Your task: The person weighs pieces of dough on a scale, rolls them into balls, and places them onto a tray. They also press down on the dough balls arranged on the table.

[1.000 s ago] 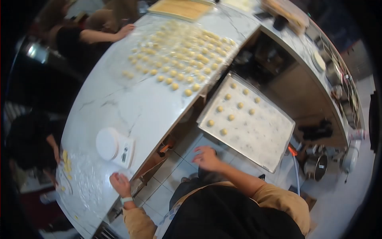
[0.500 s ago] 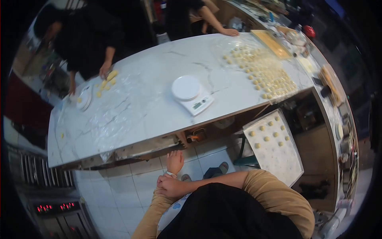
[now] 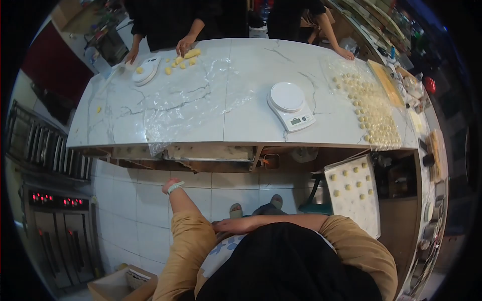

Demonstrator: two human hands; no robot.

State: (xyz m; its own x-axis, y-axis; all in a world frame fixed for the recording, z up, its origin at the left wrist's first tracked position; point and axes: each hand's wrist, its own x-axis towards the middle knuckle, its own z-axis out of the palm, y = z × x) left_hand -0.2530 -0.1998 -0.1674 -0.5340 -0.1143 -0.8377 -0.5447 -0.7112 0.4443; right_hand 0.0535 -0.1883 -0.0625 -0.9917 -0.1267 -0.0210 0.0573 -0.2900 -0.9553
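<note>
My left hand (image 3: 172,186) hangs in front of the counter, over the tiled floor, with a pale band at its wrist. It is small and foreshortened, so its fingers cannot be made out. My right hand (image 3: 233,225) rests across my body by my left tan sleeve (image 3: 193,238); its fingertips are hidden there. Nothing shows in either hand. Beyond them stands a marble-patterned counter (image 3: 201,128) with a white digital kitchen scale (image 3: 288,103). To the right, a tray (image 3: 354,210) holds several small, pale yellow dough balls (image 3: 359,184).
Many dough balls (image 3: 374,120) lie under plastic film at the counter's right. Across it, a co-worker's hand (image 3: 186,46) touches yellow dough pieces (image 3: 191,54) near a second scale (image 3: 146,72). Another person's hand (image 3: 345,53) rests on the far edge. An oven (image 3: 63,241) stands left.
The view has turned left, so the counter sits further right. My left hand has swung left and away from my right hand, which no longer clasps my left forearm.
</note>
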